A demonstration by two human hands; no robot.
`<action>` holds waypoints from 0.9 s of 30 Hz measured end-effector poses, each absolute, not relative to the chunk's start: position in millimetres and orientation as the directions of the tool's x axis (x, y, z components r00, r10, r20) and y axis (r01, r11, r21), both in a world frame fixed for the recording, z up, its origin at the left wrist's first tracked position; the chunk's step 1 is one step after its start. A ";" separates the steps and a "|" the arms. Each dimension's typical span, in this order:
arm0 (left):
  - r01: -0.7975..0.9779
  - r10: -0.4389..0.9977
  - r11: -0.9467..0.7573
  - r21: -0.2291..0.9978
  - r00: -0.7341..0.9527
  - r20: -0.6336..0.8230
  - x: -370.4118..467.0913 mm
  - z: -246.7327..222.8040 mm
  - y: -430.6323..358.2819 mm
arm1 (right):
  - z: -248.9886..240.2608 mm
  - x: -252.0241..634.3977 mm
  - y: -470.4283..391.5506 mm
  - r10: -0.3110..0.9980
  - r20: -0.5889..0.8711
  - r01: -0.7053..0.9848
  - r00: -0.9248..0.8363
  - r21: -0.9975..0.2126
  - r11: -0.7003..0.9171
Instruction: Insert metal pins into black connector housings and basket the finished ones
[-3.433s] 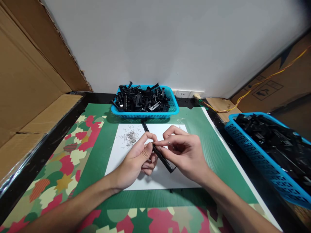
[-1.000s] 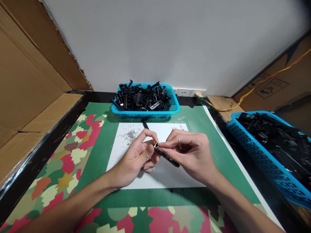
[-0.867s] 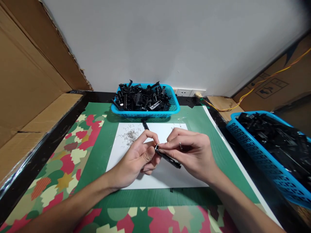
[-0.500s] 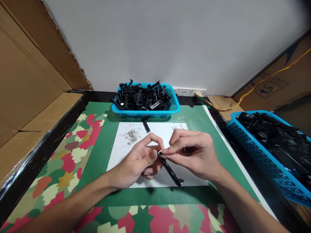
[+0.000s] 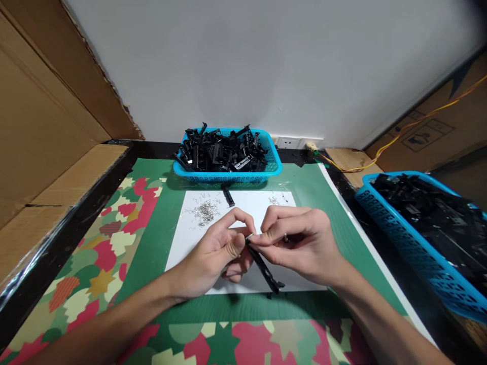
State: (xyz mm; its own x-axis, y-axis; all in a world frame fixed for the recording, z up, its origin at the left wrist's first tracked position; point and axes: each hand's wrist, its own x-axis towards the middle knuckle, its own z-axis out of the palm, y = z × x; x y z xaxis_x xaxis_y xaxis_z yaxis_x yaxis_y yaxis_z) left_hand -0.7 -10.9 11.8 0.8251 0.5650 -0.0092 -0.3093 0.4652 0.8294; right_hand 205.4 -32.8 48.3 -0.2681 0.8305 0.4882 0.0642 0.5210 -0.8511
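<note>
A long, narrow black plastic part (image 5: pixel 265 268) slants above the white sheet (image 5: pixel 178 243), its far end between my two hands. My left hand (image 5: pixel 216 253) is closed on that end with thumb and fingers. From the other side, my right hand (image 5: pixel 300 238) pinches at the same end, where a tiny light-coloured piece shows by the fingertips; I cannot make out what it is. On the sheet's left lies a heap of small metal springs or clips (image 5: pixel 206 213). A smaller scatter of tiny bits (image 5: pixel 273 201) lies behind my right hand.
Another black plastic part (image 5: pixel 227 195) lies at the sheet's back edge. Behind it stands a blue basket (image 5: pixel 228 177) piled with black parts. A second blue basket (image 5: pixel 411 258) stands at right. Cardboard (image 5: pixel 45 91) walls the left; yellow and red wires (image 5: pixel 399 133) run from a socket.
Both hands stay at nearly the same spot with the black part between them. My right hand's fingers have shifted slightly at its end; the view has moved a little.
</note>
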 end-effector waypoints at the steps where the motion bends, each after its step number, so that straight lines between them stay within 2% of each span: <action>1: -0.303 0.566 0.470 0.829 0.824 -0.019 -0.9 11.4 -10.9 | 48.3 205.9 -33.0 0.826 0.491 0.069 -0.276 -0.847 0.527; 5: -0.292 0.596 0.446 0.846 0.802 -0.038 -3.0 9.5 -9.6 | 49.6 209.8 -34.9 0.847 0.422 0.096 -0.323 -0.876 0.473; 9: -0.307 0.624 0.372 0.876 0.782 0.009 -3.8 10.5 -8.3 | 50.9 214.7 -36.4 0.881 0.312 0.077 -0.357 -0.929 0.361; 13: -0.329 0.655 0.321 0.888 0.755 0.043 -2.7 14.3 -6.2 | 51.2 217.0 -35.5 0.879 0.316 0.087 -0.358 -0.925 0.369; 20: -0.274 0.794 0.118 0.954 0.603 0.075 -4.3 10.3 -1.0 | 48.3 213.2 -31.7 0.826 0.532 0.339 -0.186 -0.754 0.562; 27: -0.117 0.797 -0.025 0.993 0.597 0.091 -6.2 3.7 -0.5 | 35.4 218.4 -26.7 0.785 0.507 0.501 -0.356 -0.606 0.618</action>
State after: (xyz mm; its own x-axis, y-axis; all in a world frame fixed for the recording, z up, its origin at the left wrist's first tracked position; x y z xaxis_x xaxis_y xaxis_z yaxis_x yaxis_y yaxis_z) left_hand -6.2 -0.5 3.7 0.5966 0.7974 0.0907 -0.1170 -0.0254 0.9928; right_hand 218.4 -26.7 35.4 -0.3557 0.7851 0.5070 0.5008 0.6181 -0.6059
